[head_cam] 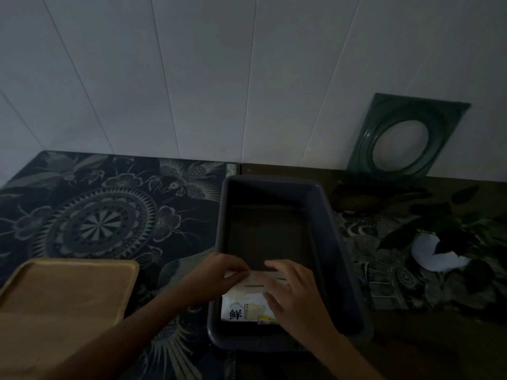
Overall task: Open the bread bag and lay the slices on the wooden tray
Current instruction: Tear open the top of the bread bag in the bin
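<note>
A white bread bag (242, 307) with a black printed character lies in the near end of a dark plastic bin (326, 229). My left hand (219, 272) pinches the bag's top edge at its left side. My right hand (290, 292) grips the same top edge from the right and covers part of the bag. The light wooden tray (65, 294) sits at the lower left on the patterned cloth, with nothing on it. The scene is dim and no bread slices are visible.
A dark cloth with a mandala pattern (101, 223) covers the table. A green square frame with a round opening (403, 138) leans on the white panelled wall at the back right. A leafy plant in a white pot (436, 256) stands to the right of the bin.
</note>
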Demonstrator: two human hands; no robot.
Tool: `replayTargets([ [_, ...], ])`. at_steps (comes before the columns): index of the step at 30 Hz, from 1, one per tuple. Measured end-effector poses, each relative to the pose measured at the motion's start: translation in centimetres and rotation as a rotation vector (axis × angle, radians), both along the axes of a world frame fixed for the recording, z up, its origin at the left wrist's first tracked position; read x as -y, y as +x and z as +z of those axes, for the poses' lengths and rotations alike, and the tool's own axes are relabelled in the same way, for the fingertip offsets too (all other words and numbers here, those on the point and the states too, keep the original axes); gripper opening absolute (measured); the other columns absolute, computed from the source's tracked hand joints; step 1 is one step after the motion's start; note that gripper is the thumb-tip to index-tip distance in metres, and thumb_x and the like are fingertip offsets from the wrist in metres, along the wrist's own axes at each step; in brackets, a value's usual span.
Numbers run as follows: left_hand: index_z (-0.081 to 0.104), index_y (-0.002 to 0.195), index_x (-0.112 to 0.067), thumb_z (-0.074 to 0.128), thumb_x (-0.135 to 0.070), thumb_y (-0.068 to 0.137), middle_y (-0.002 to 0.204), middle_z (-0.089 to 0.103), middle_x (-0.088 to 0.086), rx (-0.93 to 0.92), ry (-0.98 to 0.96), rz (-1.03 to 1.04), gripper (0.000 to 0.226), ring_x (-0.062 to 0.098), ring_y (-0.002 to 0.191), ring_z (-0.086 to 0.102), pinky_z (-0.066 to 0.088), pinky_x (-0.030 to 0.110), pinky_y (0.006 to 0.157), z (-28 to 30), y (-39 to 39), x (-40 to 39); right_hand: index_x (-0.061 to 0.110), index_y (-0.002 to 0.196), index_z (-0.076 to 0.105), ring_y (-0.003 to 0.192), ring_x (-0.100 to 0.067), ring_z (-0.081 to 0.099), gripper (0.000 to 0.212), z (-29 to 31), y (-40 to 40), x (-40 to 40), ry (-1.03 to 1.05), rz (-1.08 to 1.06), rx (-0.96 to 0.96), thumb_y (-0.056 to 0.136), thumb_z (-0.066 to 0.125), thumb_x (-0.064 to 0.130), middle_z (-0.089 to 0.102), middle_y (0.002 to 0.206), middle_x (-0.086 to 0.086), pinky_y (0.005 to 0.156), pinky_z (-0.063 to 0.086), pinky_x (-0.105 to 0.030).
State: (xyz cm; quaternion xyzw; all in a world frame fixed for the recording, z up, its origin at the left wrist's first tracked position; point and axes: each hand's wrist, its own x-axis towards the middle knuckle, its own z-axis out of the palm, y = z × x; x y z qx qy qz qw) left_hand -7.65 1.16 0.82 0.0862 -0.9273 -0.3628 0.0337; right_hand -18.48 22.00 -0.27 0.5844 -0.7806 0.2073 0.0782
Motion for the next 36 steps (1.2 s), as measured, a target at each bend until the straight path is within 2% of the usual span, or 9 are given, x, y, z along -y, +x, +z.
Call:
replayTargets([
  [6, 0.071, 0.108, -0.021, 0.062, -0.022, 0.097, 0.101, 0.076, -0.007, -0.080, -0.055, -0.009, 0.014, 0.002, 0.093, 0.070, 0.058, 0.026, 0.085, 0.5, -0.9, 0.6, 0.022, 0.098, 0.077, 0.118, -0.025, 0.056, 0.021, -0.9, 0.8, 0.1, 0.004, 0.016, -0.135, 0.078, 0.080, 0.017, 0.068, 0.122, -0.001, 0.094, 0.044, -0.039],
  [11, 0.064, 0.111, -0.029, 0.062, -0.023, 0.097, 0.098, 0.074, -0.010, -0.167, -0.046, 0.022, 0.016, -0.001, 0.088, 0.067, 0.054, 0.014, 0.077, 0.4, -1.1, 0.6, 0.025, 0.100, 0.074, 0.116, -0.018, 0.055, 0.014, -0.6, 1.6, -0.9, -0.004, 0.057, -0.103, 0.087, 0.068, 0.025, 0.070, 0.107, 0.009, 0.097, 0.039, -0.036],
  [14, 0.065, 0.104, -0.026, 0.063, -0.020, 0.095, 0.094, 0.076, -0.006, -0.264, -0.103, 0.043, 0.011, 0.006, 0.083, 0.071, 0.059, 0.026, 0.073, 0.5, -1.1, 0.3, 0.027, 0.096, 0.071, 0.113, -0.015, 0.058, 0.009, -0.3, 2.6, -1.9, 0.018, 0.082, -0.074, 0.087, 0.068, 0.027, 0.073, 0.096, 0.010, 0.095, 0.040, -0.035],
  [18, 0.068, 0.096, -0.022, 0.060, -0.015, 0.097, 0.090, 0.074, -0.003, -0.278, -0.148, 0.081, 0.010, 0.011, 0.079, 0.070, 0.059, 0.036, 0.071, 0.8, -1.3, 0.0, 0.026, 0.094, 0.076, 0.103, -0.010, 0.061, 0.016, 0.3, 3.9, -3.3, 0.071, 0.093, -0.034, 0.079, 0.073, 0.028, 0.075, 0.093, 0.011, 0.089, 0.050, -0.033],
  [21, 0.069, 0.099, -0.021, 0.058, -0.016, 0.099, 0.094, 0.074, -0.003, -0.260, -0.178, 0.086, 0.012, 0.010, 0.082, 0.069, 0.060, 0.031, 0.075, 1.2, -1.5, -0.1, 0.025, 0.095, 0.078, 0.096, -0.009, 0.063, 0.023, 0.5, 4.8, -4.4, 0.116, 0.128, -0.007, 0.073, 0.073, 0.027, 0.076, 0.087, 0.012, 0.088, 0.048, -0.031],
  [25, 0.070, 0.103, -0.023, 0.056, -0.017, 0.100, 0.094, 0.072, -0.003, -0.245, -0.236, 0.116, 0.015, 0.008, 0.080, 0.068, 0.058, 0.025, 0.073, 1.4, -1.6, 0.2, 0.035, 0.091, 0.078, 0.095, 0.000, 0.059, 0.022, 1.3, 5.5, -5.2, 0.238, 0.163, -0.028, 0.071, 0.070, 0.041, 0.073, 0.082, 0.023, 0.088, 0.046, -0.023],
  [28, 0.076, 0.100, -0.020, 0.060, -0.009, 0.097, 0.099, 0.074, -0.002, -0.221, -0.276, 0.151, 0.020, 0.007, 0.084, 0.069, 0.054, 0.019, 0.075, 1.4, -1.7, 0.5, 0.034, 0.089, 0.080, 0.094, 0.000, 0.055, 0.030, 1.7, 5.9, -5.6, 0.242, 0.136, -0.012, 0.060, 0.081, 0.039, 0.074, 0.081, 0.022, 0.088, 0.043, -0.022],
  [32, 0.077, 0.099, -0.017, 0.059, -0.005, 0.096, 0.103, 0.074, 0.000, -0.212, -0.288, 0.218, 0.023, 0.010, 0.088, 0.070, 0.059, 0.026, 0.077, 1.4, -1.4, 0.4, 0.030, 0.087, 0.082, 0.089, -0.003, 0.068, 0.036, 2.0, 6.3, -5.7, 0.251, 0.100, -0.033, 0.052, 0.085, 0.036, 0.076, 0.081, 0.018, 0.088, 0.037, -0.025],
  [36, 0.067, 0.100, -0.020, 0.051, -0.012, 0.101, 0.091, 0.066, -0.003, -0.204, -0.301, 0.209, 0.018, 0.011, 0.070, 0.062, 0.053, 0.026, 0.062, 1.5, -0.8, 0.0, 0.032, 0.083, 0.082, 0.082, -0.004, 0.071, 0.029, 2.4, 6.2, -5.7, 0.280, 0.047, -0.047, 0.065, 0.060, 0.037, 0.075, 0.075, 0.019, 0.083, 0.046, -0.026],
])
